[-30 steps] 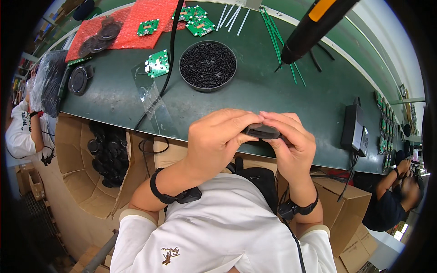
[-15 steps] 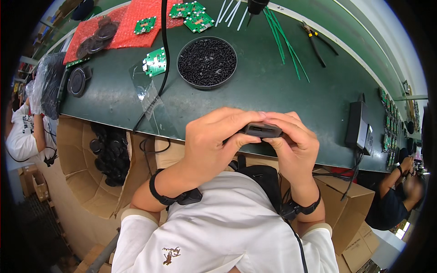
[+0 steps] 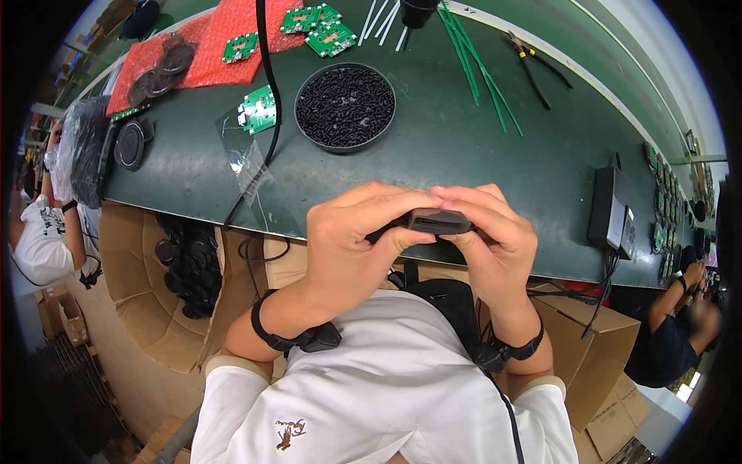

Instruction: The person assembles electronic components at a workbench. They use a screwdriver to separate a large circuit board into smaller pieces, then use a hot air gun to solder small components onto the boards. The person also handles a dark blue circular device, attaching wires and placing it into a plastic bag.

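Note:
Both hands grip one black plastic housing (image 3: pixel 439 222) over the front edge of the workbench, close to my body. Its narrow side faces me and shows a small slot-like opening. My left hand (image 3: pixel 348 236) closes round the left end, thumb below and fingers on top. The right end sits in my right hand (image 3: pixel 498 236), held the same way, and the fingertips of both hands meet along the upper edge. Most of the housing's broad faces are hidden by my fingers. Beyond my hands stands a round dish (image 3: pixel 345 108) full of small black screw-like pieces.
Green circuit boards (image 3: pixel 257 110) and red bubble wrap (image 3: pixel 255 19) lie far left, with a hanging black cable (image 3: pixel 270 69). A dark driver (image 3: pixel 417 14) hangs above white strips. Pliers (image 3: pixel 533 69), green strips (image 3: pixel 479 73) and a black box (image 3: pixel 609 205) lie right. A carton (image 3: pixel 139 286) holds black round parts.
The housing has tipped slightly in my hands, so its side opening shows less. Both hands stay closed on it. At the left, another person's arm has moved up.

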`<state>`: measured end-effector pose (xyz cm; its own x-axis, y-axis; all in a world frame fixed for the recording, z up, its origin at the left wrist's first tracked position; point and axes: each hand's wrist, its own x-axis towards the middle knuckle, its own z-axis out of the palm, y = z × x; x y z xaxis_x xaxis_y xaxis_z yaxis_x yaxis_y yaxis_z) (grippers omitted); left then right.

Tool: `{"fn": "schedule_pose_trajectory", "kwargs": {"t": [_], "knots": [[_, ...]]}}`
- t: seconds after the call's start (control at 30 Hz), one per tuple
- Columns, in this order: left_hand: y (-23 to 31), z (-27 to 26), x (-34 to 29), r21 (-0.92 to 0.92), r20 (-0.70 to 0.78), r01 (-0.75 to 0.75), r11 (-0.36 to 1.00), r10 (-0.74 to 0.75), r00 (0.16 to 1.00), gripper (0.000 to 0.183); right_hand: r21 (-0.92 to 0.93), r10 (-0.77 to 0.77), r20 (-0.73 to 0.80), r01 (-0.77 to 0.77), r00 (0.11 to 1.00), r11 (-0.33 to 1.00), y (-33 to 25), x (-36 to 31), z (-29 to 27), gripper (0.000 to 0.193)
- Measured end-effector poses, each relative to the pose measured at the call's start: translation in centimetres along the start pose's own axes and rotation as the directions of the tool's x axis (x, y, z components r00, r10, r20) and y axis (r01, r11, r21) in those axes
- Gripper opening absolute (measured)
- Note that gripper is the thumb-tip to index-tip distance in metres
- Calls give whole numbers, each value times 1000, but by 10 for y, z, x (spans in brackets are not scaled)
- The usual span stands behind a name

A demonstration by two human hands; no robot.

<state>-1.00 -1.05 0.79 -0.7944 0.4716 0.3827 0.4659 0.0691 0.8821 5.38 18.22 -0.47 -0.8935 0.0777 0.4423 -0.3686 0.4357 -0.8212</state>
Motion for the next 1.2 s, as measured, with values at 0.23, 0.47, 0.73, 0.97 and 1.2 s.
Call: {"fn": "schedule_pose_trajectory", "kwargs": {"t": [0.23, 0.47, 0.73, 0.97, 1.2], "knots": [[-21, 1, -5, 379, 72, -247, 892, 237, 969, 36, -344, -105, 107, 136, 989, 929, 2, 6, -6, 44], [-22, 1, -33, 415, 143, -229, 880, 185, 972, 51, -348, 26, 266, 71, 963, 935, -16, 9, -19, 42], [-18, -1, -31, 444, 165, -221, 868, 164, 973, 51, -409, 14, 161, 54, 987, 911, -7, 14, 0, 29], [-1, -19, -12, 322, 197, -161, 933, 100, 975, 35, -376, 127, 275, -15, 953, 926, -15, 33, -16, 26], [-34, -58, 69, 822, 13, -23, 568, 22, 1000, 8, -3, 64, -81, -64, 995, 998, 12, 146, -20, 94]]}}
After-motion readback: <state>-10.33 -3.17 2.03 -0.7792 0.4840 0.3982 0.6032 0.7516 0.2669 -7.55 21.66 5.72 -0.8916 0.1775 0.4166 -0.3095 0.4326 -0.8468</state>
